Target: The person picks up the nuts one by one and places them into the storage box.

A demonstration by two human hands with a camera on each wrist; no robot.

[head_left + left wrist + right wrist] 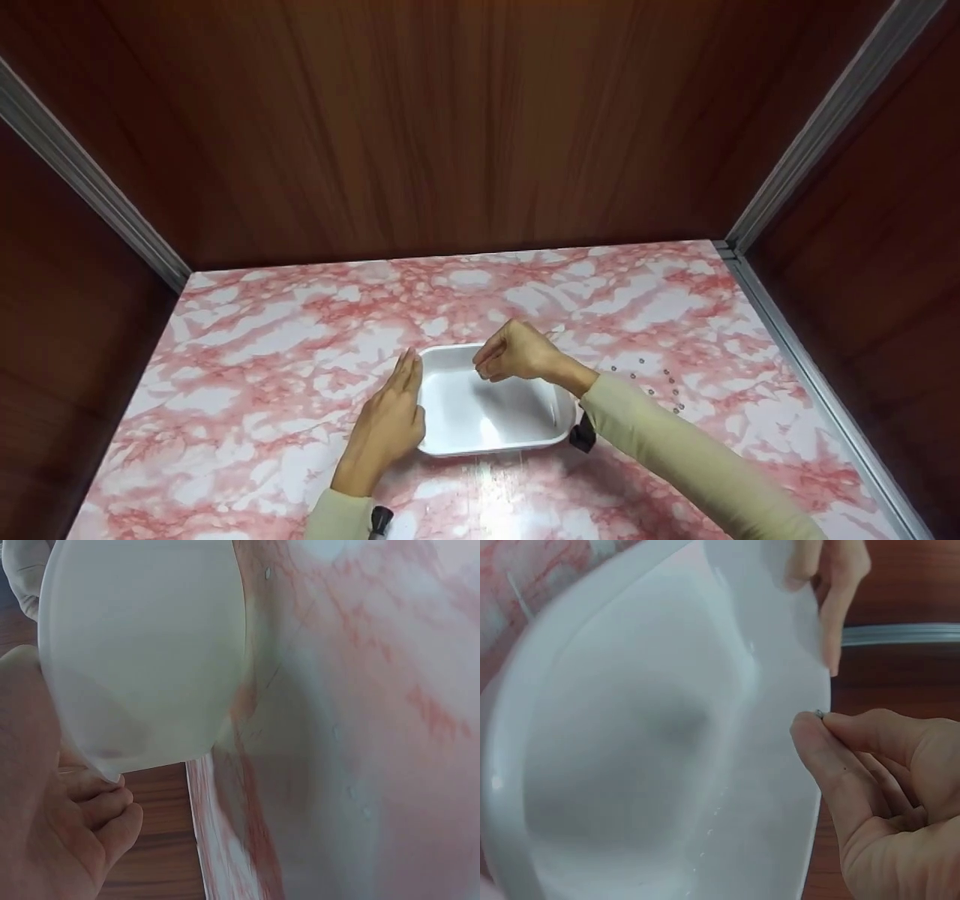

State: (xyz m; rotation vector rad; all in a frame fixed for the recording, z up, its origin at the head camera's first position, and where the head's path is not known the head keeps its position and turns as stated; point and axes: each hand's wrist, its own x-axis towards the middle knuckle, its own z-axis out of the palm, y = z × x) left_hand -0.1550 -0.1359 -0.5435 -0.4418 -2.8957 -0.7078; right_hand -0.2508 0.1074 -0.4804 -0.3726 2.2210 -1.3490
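Observation:
A white rectangular dish (461,405) with rounded corners is in the middle of the head view. My left hand (390,416) holds its left side, the thumb at the rim and the fingers stretched along the outer wall. Over the dish's far rim is my right hand (519,351). In the right wrist view, its thumb and forefinger pinch a tiny silvery piece (819,714), too small to name exactly. Similar tiny round pieces (651,391) lie scattered on the table, right of the dish. Nothing shows on the dish's visible floor.
A red-and-white marbled tabletop (247,390) lies under everything. Dark wood panels (450,135) stand behind and at both sides, with grey metal strips (817,112) at their corners. My right forearm (675,450) crosses beside the scattered pieces.

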